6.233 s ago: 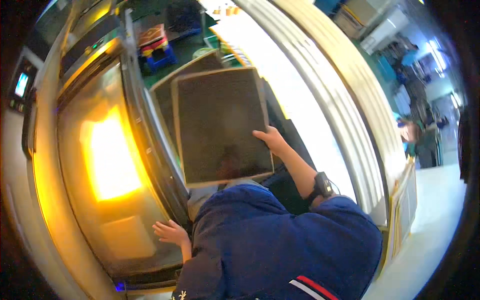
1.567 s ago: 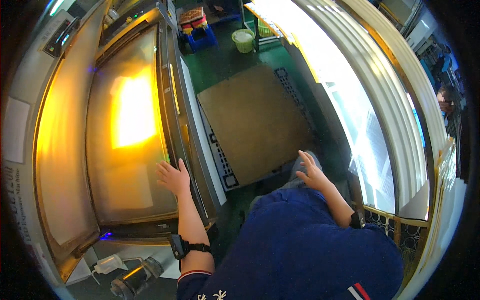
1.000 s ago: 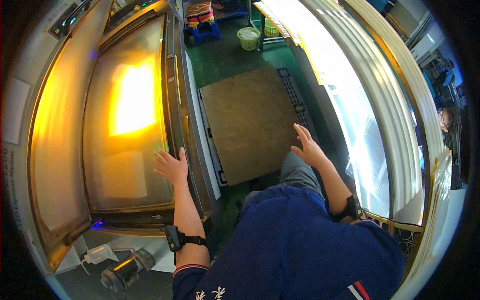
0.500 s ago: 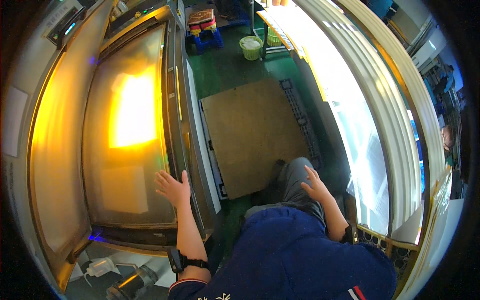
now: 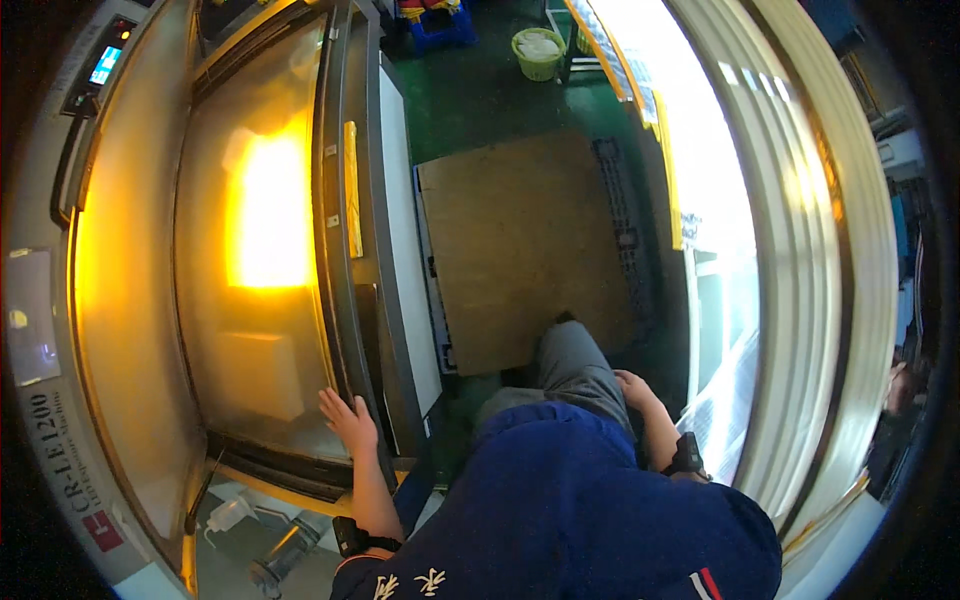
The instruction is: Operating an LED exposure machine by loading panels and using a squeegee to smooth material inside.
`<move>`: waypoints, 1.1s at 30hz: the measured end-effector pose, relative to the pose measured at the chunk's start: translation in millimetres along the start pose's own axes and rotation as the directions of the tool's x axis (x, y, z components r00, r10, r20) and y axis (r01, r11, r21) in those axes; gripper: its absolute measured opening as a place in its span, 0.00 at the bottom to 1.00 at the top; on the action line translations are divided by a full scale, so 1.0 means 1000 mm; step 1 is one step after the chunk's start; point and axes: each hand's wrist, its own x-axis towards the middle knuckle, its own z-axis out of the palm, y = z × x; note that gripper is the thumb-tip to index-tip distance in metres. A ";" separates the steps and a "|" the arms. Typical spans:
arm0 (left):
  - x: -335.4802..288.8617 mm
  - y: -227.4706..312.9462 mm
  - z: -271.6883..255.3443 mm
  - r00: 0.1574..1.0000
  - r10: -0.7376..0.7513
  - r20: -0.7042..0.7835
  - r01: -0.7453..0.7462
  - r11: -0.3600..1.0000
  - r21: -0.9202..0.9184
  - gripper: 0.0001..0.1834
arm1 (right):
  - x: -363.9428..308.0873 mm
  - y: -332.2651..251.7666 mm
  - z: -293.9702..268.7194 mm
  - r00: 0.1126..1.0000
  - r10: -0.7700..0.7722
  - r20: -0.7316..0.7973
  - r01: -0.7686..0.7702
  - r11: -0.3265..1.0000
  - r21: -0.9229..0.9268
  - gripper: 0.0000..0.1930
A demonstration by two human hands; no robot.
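Note:
My left hand [image 5: 350,428] is open with its fingers spread, at the near right corner of a large glass-like panel [image 5: 285,310] on a machine. The hand seems to rest on or just over the panel's dark frame; contact is hard to tell. Bright yellow light glows in the panel, and a pale rectangular patch shows nearer to me. A raised translucent cover [image 5: 135,290] stands along its left side. My right hand [image 5: 640,392] hangs beside my right thigh with loosely extended fingers and holds nothing I can see. Each wrist wears a black band.
A brown board [image 5: 525,240] lies on a dark pallet on the green floor ahead. To the right stands a brightly lit table [image 5: 690,130] beside ribbed pale panels [image 5: 800,270]. A green basket [image 5: 538,60] and blue stool [image 5: 440,25] are farther off. A clear cylinder [image 5: 285,550] sits low left.
My left hand has come down and nearer to me along the panel's frame. My right hand has dropped beside my thigh. The view has shifted, and the cover's left side shows more.

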 end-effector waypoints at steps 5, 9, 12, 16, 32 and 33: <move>-0.070 0.060 0.016 0.999 0.030 0.035 -0.029 0.999 -0.036 0.42 | 0.032 -0.101 -0.063 0.959 -0.251 0.133 0.284 0.860 -0.424 0.21; -0.071 0.059 0.067 0.870 0.387 0.306 -0.135 0.783 -0.607 0.32 | 0.071 -0.177 -0.087 0.945 -0.319 -0.070 0.322 0.946 0.039 0.21; -0.043 0.126 -0.015 0.942 0.090 0.322 0.130 0.789 -0.600 0.25 | 0.093 -0.210 -0.094 0.887 -0.455 0.078 0.462 0.881 -0.103 0.20; 0.082 0.186 -0.169 0.798 0.208 -0.566 -0.420 0.865 -0.274 0.25 | 0.183 -0.156 -0.128 0.624 -0.418 0.660 0.749 0.560 -0.353 0.21; 0.230 0.321 -0.453 0.809 -0.141 -0.571 0.264 0.954 0.139 0.18 | 0.369 -0.731 -0.230 0.706 -0.700 0.108 0.689 0.714 0.126 0.13; 0.230 0.341 -0.440 0.896 -0.233 -0.378 0.267 0.963 0.039 0.19 | 0.410 -0.765 -0.252 0.488 -0.873 0.016 0.870 0.488 0.069 0.12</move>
